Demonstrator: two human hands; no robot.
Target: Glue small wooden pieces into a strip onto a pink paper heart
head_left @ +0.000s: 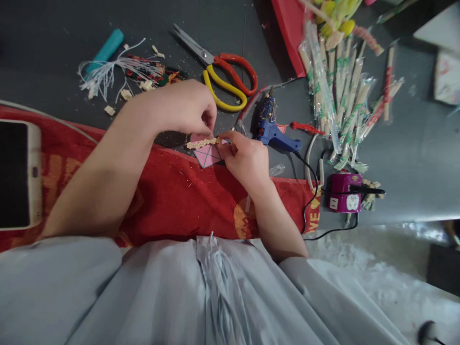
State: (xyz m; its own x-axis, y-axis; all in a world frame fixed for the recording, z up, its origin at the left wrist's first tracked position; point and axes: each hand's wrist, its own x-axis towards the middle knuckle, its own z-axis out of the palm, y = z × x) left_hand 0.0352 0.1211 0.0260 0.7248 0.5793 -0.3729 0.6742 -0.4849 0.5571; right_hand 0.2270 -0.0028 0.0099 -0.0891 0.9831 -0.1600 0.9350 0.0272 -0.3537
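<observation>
A small pink paper piece [205,159] with dark crossing lines drawn on it lies at the front of the grey table, over the edge of a red cloth. Across it runs a beige, bumpy braided strip [200,143]. My right hand [248,157] is closed, pinching the right end of the paper and strip between thumb and fingers. Just above the strip, my left hand [194,109] is curled with its fingertips together; what they pinch is hidden. Scissors [215,64] with red and yellow handles lie beyond my hands. A blue glue gun [268,125] rests right of them.
The red cloth [179,201] covers the front edge, with a phone [34,175] on its left. White strings [108,72], a teal roll [108,48] and beige scraps lie back left. Wrapped sticks [338,86] and a purple box [345,192] with a black cord are right.
</observation>
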